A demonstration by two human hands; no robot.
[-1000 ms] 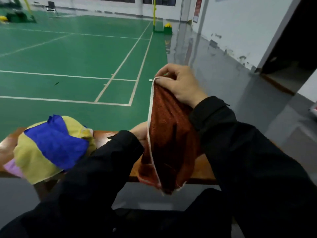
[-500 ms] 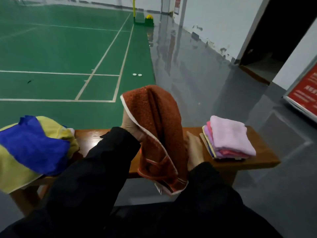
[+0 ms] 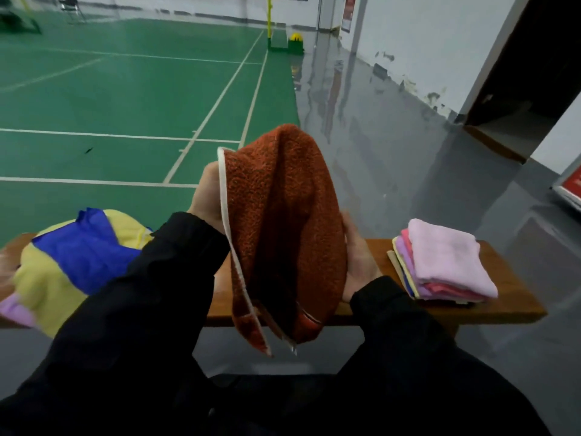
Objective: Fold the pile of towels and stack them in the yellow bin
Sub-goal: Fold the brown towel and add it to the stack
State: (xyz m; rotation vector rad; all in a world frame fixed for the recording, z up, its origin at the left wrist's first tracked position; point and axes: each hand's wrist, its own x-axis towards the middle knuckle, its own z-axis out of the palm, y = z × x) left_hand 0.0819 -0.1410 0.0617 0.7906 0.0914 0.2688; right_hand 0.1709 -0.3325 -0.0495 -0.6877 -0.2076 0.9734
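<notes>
Hands (image 3: 207, 196) gripping rust towel (image 3: 283, 221), hiding bench (image 3: 509, 297) middle, unfolded pile (image 3: 78, 256) left, folded stack (image 3: 446, 262) right

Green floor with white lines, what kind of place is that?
Probably an indoor sports hall, likely a badminton court: the green floor has white court lines, and a yellow post stands at the far end.

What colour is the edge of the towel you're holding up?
White, a thin trim along the rust-red towel, clearest in the head view.
</notes>
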